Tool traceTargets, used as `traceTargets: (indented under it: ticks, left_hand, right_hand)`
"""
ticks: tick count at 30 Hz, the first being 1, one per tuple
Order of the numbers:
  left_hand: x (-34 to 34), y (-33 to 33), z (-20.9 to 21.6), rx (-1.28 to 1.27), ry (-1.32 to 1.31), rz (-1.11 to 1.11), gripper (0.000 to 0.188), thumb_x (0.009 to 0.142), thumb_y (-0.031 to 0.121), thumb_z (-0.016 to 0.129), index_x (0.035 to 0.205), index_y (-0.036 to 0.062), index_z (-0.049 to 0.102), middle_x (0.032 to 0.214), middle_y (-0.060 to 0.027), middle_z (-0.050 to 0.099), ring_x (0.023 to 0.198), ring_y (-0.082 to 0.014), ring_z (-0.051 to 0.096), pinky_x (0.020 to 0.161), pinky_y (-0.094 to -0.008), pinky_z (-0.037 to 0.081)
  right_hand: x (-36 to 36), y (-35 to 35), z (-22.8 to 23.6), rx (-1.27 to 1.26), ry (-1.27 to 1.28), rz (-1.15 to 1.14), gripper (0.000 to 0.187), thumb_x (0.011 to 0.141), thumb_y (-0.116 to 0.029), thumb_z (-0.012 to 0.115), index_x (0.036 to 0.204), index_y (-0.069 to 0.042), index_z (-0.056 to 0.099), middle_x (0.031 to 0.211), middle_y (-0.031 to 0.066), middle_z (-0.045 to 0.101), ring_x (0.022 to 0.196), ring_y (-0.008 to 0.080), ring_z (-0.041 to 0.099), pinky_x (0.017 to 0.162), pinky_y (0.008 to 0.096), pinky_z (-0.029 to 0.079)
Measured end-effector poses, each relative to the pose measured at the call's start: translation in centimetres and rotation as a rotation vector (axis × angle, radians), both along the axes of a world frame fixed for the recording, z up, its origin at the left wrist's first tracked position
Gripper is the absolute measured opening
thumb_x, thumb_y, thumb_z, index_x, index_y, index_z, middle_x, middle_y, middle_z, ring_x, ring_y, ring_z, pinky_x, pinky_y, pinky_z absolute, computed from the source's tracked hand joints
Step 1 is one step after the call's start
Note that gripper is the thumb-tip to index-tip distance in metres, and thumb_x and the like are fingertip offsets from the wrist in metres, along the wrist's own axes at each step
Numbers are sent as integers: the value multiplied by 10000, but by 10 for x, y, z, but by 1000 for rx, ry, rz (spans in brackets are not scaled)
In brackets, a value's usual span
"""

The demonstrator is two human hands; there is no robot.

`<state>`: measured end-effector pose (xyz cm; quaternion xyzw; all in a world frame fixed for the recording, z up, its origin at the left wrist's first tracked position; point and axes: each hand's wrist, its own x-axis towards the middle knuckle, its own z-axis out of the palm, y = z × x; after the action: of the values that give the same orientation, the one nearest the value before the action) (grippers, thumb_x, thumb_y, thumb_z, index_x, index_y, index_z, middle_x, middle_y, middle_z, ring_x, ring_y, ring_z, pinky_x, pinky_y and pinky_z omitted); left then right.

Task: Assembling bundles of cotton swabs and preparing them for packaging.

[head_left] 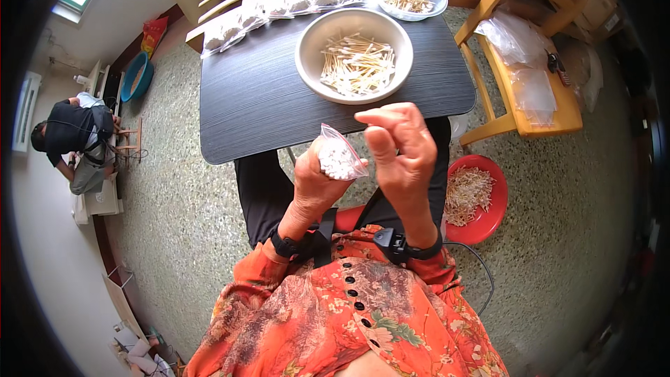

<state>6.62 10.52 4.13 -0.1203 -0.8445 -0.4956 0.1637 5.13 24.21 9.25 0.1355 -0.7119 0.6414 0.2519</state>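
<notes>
My left hand [312, 180] is closed around a small clear zip bag [340, 156] with a red seal line, packed with cotton swabs whose white tips face up. Just right of the bag, my right hand [403, 148] is raised with its fingers bent. A gap shows between thumb and forefinger, and nothing is visible in it. Beyond both hands, a cream bowl [304, 70] on the dark table [258, 98] holds a loose heap of wooden-stick cotton swabs [357, 64].
Filled clear bags [279, 5] line the table's far edge beside a clear plastic tub [438, 1] of swabs. A wooden chair [558, 115] at right bears empty plastic bags [536, 94]. A red basin [497, 202] of swabs sits below. Another person [73, 129] sits far left.
</notes>
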Motion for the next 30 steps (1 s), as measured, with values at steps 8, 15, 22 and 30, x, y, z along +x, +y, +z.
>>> traceTargets:
  ticks: [8, 15, 22, 30]
  left_hand:
    - [3, -3, 4, 114, -135, -68, 344, 635, 194, 813, 810, 51, 555, 717, -45, 573, 622, -182, 575, 570, -295, 470]
    - [2, -2, 4, 158, -98, -40, 284, 653, 123, 769, 814, 47, 548, 716, -49, 589, 617, -181, 584, 568, -300, 475]
    - [-1, -2, -4, 22, 97, -47, 218, 655, 95, 712, 783, 51, 542, 695, -131, 578, 619, -340, 577, 541, -367, 468]
    - [1, -9, -2, -26, 133, -29, 209, 642, 89, 703, 790, 52, 561, 689, -115, 578, 616, -317, 585, 539, -363, 471]
  right_hand:
    - [22, 19, 17, 219, -13, 224, 385, 616, -178, 808, 946, -80, 636, 877, 62, 491, 639, 128, 515, 536, 260, 458]
    - [27, 8, 4, 376, 7, 84, 398, 594, -141, 800, 944, -64, 628, 877, 75, 499, 675, 180, 571, 566, 292, 481]
    - [27, 2, -2, 368, -61, 49, 370, 569, -72, 765, 905, -49, 614, 882, 103, 514, 720, 247, 588, 612, 325, 493]
    - [32, -5, -8, 335, -144, 45, 282, 623, -119, 762, 854, -59, 612, 888, 104, 531, 707, 260, 596, 591, 332, 498]
